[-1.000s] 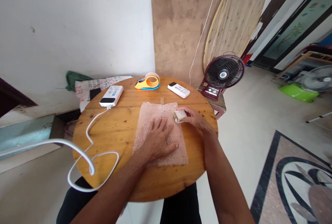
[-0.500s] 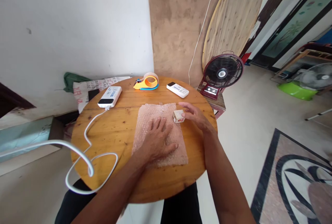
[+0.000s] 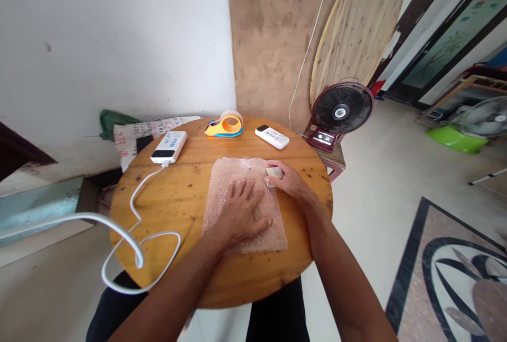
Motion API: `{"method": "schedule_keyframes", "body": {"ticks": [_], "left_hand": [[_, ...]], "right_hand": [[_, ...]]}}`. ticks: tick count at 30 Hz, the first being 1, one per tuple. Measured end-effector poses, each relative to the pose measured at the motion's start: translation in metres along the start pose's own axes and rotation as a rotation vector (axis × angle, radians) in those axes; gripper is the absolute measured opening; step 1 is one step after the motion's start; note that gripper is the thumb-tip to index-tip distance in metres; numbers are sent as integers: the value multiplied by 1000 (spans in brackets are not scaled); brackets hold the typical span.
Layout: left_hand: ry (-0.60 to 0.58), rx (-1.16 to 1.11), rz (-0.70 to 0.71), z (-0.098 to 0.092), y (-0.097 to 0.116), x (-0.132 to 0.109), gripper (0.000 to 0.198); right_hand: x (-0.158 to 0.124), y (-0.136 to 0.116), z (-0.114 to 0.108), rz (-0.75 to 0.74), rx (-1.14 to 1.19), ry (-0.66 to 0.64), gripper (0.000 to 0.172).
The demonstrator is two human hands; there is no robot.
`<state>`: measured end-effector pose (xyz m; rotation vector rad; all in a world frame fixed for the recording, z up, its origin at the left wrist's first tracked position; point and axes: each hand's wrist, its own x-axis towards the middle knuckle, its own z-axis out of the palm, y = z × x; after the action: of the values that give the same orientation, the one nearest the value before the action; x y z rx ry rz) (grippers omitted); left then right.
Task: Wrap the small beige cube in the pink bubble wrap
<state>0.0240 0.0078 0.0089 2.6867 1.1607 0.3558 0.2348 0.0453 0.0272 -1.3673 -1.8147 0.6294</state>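
A pink sheet of bubble wrap [image 3: 227,173] lies flat in the middle of a round wooden table [image 3: 178,205]. My left hand [image 3: 240,212] rests on it, palm down, fingers spread and flat. My right hand [image 3: 291,181] is at the sheet's far right corner with its fingers closed around a small white box [image 3: 274,174], which sits low on the edge of the wrap and is partly covered by the fingers.
At the table's far side lie a white power bank [image 3: 169,146] with a white cable [image 3: 134,226] looping off the left edge, an orange tape dispenser [image 3: 225,124] and a white remote [image 3: 272,136]. A dark red fan [image 3: 341,111] stands right of the table.
My right hand has closed over the small box and pressed it down onto the corner of the bubble wrap; half a second ago it held the box more loosely. The left hand stayed put.
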Motion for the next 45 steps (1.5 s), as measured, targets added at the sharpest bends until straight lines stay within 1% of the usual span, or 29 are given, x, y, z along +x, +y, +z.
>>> {"method": "schedule_keyframes", "body": {"ticks": [2, 4, 6, 7, 9, 11, 12, 14, 16, 17, 18, 20, 22, 24, 27, 30, 33, 36, 40, 43, 45], "left_hand": [[2, -1, -1, 0, -1, 0, 75], [0, -1, -2, 1, -1, 1, 74], [0, -3, -2, 1, -2, 1, 74], [1, -5, -1, 1, -2, 1, 75], [3, -8, -1, 1, -3, 1, 75], [12, -11, 0, 2, -2, 1, 75], [20, -14, 2, 2, -2, 1, 75], [46, -24, 11, 4, -1, 1, 73], [76, -34, 27, 6, 0, 1, 68], [85, -35, 38, 7, 0, 1, 66], [91, -36, 47, 8, 0, 1, 65], [96, -40, 53, 9, 0, 0, 66], [96, -60, 52, 8, 0, 0, 68], [90, -88, 56, 5, -1, 0, 69], [45, -118, 57, 1, -1, -1, 68], [11, -125, 35, -1, -2, -2, 71], [15, -99, 28, -2, -1, -3, 79], [10, -51, -2, -3, 2, -6, 81], [-66, 14, -64, -11, 5, -20, 85], [-117, 62, -81, -18, 2, -40, 84], [-119, 79, -75, -23, 0, -54, 81]], "right_hand": [[1, -1, -1, -20, -22, 121, 34], [2, -2, -2, -17, -33, 304, 24], [1, -5, -4, -5, -51, 461, 19], [0, -8, -4, -5, -65, 508, 19], [-3, -18, -2, -31, -84, 546, 21], [-8, -33, 6, -96, -79, 521, 22], [-10, -40, 13, -146, -69, 485, 22], [-13, -55, 31, -261, -59, 346, 20], [-14, -63, 51, -325, -100, 146, 16], [-14, -64, 60, -336, -140, 49, 18], [-14, -63, 68, -334, -169, -25, 25], [-14, -59, 77, -280, -198, -106, 37], [-12, -52, 80, -215, -205, -125, 41], [-11, -47, 80, -169, -204, -116, 43], [-8, -40, 79, -121, -175, -89, 45], [-4, -35, 80, -99, -131, -69, 47], [-2, -31, 81, -90, -92, -53, 47], [-1, -30, 82, -88, -86, -49, 49], [0, -28, 81, -78, -45, -51, 50], [2, -25, 81, -92, 10, -45, 52], [4, -23, 82, -97, 31, -44, 55]]}}
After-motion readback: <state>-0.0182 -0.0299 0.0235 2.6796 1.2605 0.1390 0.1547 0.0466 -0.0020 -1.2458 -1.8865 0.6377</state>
